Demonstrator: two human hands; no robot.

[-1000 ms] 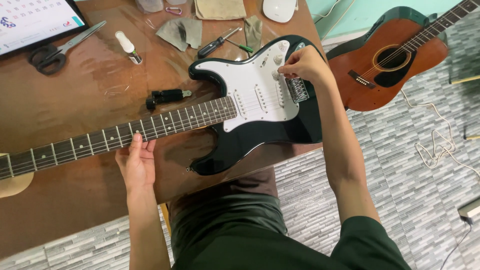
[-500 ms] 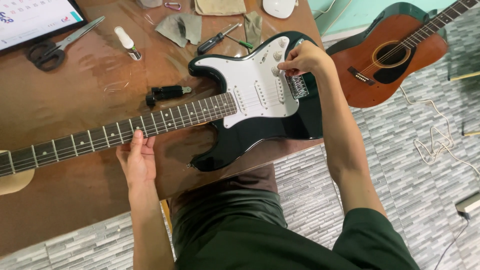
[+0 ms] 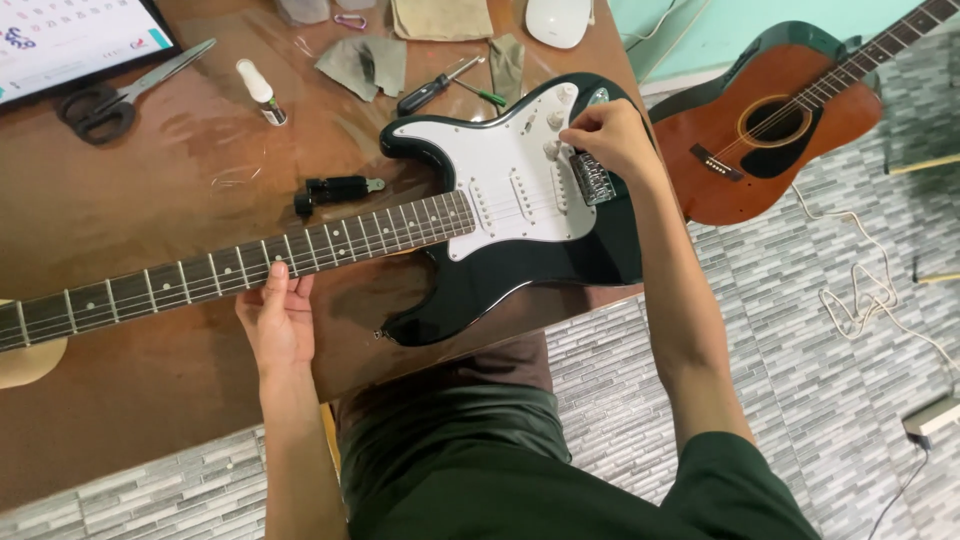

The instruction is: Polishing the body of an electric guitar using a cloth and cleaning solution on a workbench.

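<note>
Little has shifted: right hand (image 3: pixel 610 135) seemingly pinches at the guitar (image 3: pixel 520 250) bridge, left hand (image 3: pixel 275 320) flat, open.

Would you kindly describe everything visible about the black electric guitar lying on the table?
The glossy black electric guitar with a white pickguard lies flat, face up, on the brown wooden table, its lower body overhanging the near edge. Its dark fretboard with pale dot inlays runs leftward out of view. Three white pickups, white knobs and a metal bridge show. The right hand rests at the bridge beside the knobs; the left hand touches the neck's near edge.
</note>
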